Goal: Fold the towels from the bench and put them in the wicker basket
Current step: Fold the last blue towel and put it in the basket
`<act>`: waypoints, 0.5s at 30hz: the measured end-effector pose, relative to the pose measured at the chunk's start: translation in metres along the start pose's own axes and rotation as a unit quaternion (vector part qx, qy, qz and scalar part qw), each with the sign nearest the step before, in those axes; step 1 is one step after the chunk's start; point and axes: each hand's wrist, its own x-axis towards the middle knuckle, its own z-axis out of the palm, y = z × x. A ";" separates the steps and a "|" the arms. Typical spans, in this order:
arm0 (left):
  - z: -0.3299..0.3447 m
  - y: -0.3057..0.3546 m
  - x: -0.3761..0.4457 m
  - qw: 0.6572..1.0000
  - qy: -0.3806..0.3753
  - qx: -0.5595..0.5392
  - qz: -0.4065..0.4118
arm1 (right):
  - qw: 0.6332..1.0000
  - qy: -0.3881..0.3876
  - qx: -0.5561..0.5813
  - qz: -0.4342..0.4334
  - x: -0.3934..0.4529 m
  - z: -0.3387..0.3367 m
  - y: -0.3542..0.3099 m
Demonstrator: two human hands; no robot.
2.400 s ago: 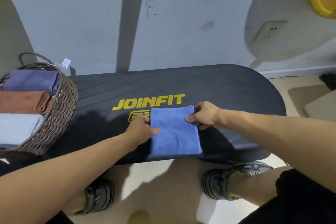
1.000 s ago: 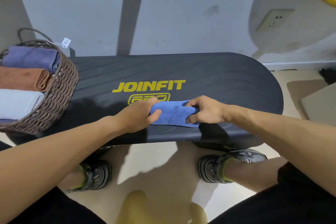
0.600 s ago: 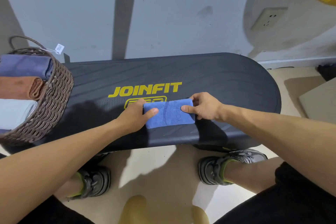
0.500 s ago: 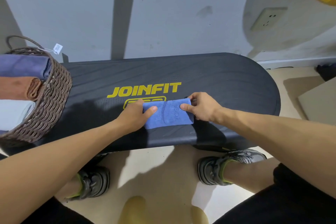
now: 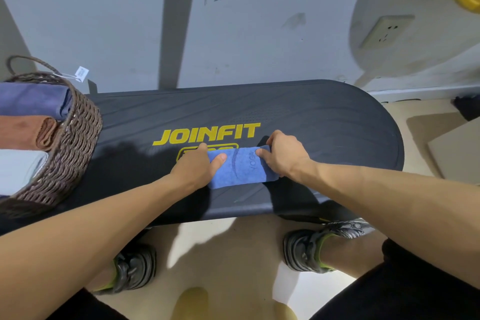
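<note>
A small blue towel (image 5: pixel 242 169), folded into a short thick strip, lies on the black JOINFIT bench (image 5: pixel 324 122) just below the yellow lettering. My left hand (image 5: pixel 194 167) grips its left end with the thumb on top. My right hand (image 5: pixel 284 154) grips its right end, thumb on top and fingers curled over the far edge. The wicker basket (image 5: pixel 75 138) stands on the bench's left end and holds a folded dark blue towel (image 5: pixel 33 101), a brown one (image 5: pixel 23 132) and a pale one (image 5: pixel 18 166).
The bench stands against a grey wall with a socket (image 5: pixel 387 31). My two shoes (image 5: pixel 135 270) (image 5: pixel 306 249) are on the floor below the bench's near edge. A flat cardboard piece (image 5: pixel 457 148) lies on the floor to the right.
The blue towel was folded once more from a larger rectangle into a short strip and set down under the lettering. Both hands stay on its ends with hardly any movement in the last half second.
</note>
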 end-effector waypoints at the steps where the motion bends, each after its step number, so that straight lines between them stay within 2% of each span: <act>1: -0.002 0.001 0.001 1.000 -0.001 0.003 -0.005 | 1.000 0.001 -0.004 0.000 0.000 0.000 -0.001; 3: -0.008 0.003 0.004 1.000 -0.006 -0.008 -0.020 | 1.000 0.003 -0.005 0.002 -0.001 -0.001 -0.002; 6: -0.011 0.007 0.006 0.996 -0.057 -0.038 -0.060 | 1.000 -0.007 -0.007 0.012 -0.004 -0.005 -0.004; 12: -0.013 0.008 0.007 0.975 -0.088 -0.164 -0.121 | 0.992 -0.083 0.039 0.087 -0.011 -0.010 -0.006; 15: -0.013 0.011 0.005 0.970 -0.099 -0.170 -0.142 | 0.986 -0.104 0.074 0.108 -0.013 -0.010 -0.006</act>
